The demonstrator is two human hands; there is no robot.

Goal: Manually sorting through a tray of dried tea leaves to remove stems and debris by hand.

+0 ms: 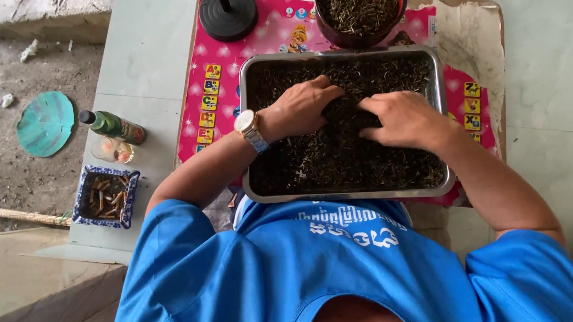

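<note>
1. The left hand (302, 106), wearing a silver metal wristwatch (250, 130), is resting palm down in the rectangular shiny steel tray (249, 143), its fingers curled loosely into the dark, dry, shredded leaf matter (343, 155) that is filling the tray. The right hand (403, 120) is lying just beside it, fingers bent and pressed together, tips dipping into the same heap. I cannot tell whether either hand is pinching anything, since the fingertips are buried.

2. The tray is sitting on a pink, picture-printed plastic mat (273, 34) over a low board, its near edge reaching close to the blue shirt (277, 275). Judging from this, a hard push toward the body could be tipping the tray off the near edge and spilling its load.

3. The leaf matter is lying almost level with the tray's low rim, so a wide sweep of the hands is likely to be flicking strands out onto the mat.

4. The round dark red bowl (330, 32) holding paler dried strands (359, 4) is standing touching the tray's far rim; a forward shove of the tray could be knocking it over and mixing the two lots.

5. The black round stand base (228, 14) is standing near the far left corner, and a raised elbow could be bumping its pole.

6. The small green glass bottle (112, 126) and the blue patterned square dish (84, 196) are lying well apart to the left, at little risk.
</note>
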